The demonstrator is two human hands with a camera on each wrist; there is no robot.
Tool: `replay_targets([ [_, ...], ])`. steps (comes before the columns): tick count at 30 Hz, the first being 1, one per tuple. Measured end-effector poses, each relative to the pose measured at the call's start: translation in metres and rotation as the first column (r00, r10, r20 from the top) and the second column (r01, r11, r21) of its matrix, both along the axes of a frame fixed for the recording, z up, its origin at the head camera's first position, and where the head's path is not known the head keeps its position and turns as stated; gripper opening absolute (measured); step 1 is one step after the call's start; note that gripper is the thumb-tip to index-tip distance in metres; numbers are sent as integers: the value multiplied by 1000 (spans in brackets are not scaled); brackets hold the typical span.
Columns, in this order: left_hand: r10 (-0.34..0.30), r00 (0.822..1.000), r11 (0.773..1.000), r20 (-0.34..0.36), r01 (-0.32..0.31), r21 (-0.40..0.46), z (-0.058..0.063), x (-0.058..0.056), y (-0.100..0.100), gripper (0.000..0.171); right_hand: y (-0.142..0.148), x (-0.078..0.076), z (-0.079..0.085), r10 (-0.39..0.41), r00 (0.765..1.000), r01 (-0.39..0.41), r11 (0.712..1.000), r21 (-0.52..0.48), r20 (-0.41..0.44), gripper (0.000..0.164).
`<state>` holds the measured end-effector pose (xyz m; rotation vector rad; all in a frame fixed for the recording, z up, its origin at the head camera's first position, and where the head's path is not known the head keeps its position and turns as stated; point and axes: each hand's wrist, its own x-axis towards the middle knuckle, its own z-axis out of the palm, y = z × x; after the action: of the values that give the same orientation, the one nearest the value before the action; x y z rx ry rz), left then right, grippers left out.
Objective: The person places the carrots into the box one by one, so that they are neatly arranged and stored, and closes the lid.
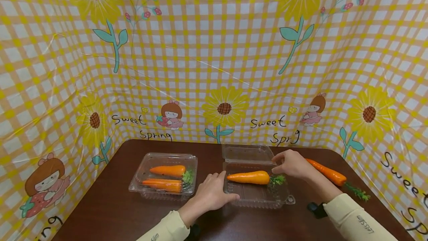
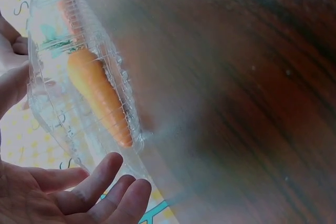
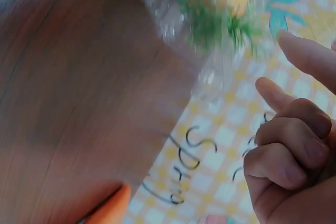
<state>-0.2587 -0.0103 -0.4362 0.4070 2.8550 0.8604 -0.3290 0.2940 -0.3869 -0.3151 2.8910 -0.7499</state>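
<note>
A clear plastic clamshell box stands with its lid tipped back behind it. Inside lies an orange carrot with its green top toward the right. My left hand is at the box's left end, thumb along the front rim and loosely bent fingers by the left side. At the right rear, my right hand reaches over the box beside the lid's edge. In the right wrist view, the thumb and index finger stretch out apart, while the other fingers are curled with nothing visible in them.
To the left sits a closed clear box with carrots inside. Another carrot lies on the brown table at the right, partly behind my right forearm. A checked sunflower cloth surrounds the table's back and sides.
</note>
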Motion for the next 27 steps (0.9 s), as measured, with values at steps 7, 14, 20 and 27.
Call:
replay_targets([
  [7,1,1000,1000,-9,-1,1,-3,-1,-1,94,29,6,11,-37,999,36,994,-103,-7,50],
  [14,3,1000,1000,-14,-3,0,-4,0,-1,95,58,11,20,-62,998,62,993,-97,-2,61],
  [20,2,1000,1000,-27,-2,6,-2,-2,-2,95,91,5,23,-113,993,116,986,-120,31,75],
  [27,7,1000,1000,-13,-7,2,0,0,-2,94,127,9,13,-164,985,169,976,-136,50,81],
])
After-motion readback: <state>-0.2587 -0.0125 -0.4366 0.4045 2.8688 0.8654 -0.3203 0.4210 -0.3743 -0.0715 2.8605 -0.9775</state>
